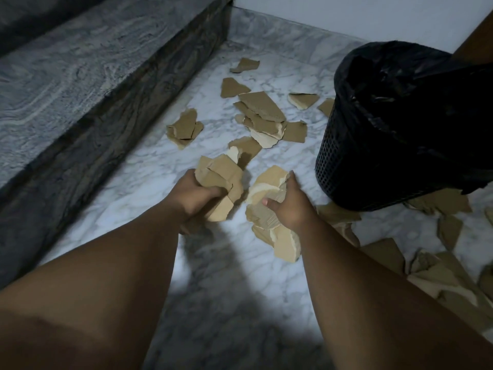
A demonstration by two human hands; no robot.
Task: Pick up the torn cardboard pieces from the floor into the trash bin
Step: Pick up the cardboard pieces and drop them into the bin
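My left hand [196, 197] grips a bundle of torn brown cardboard pieces [221, 180] just above the marble floor. Beside it, my right hand [289, 206] grips a second bundle of cardboard pieces [269, 209], some showing pale torn edges. Several more loose pieces [262, 113] lie scattered on the floor beyond my hands, and others [437, 265] lie at the right near my forearm. The black mesh trash bin [354, 156], lined with a black plastic bag [400, 84], stands at the right, about a hand's width from my right hand.
A dark grey stone step [106, 108] runs diagonally along the left. White marble floor [165, 182] lies between the step and my hands. A pale wall [346, 14] closes off the far side behind the bin.
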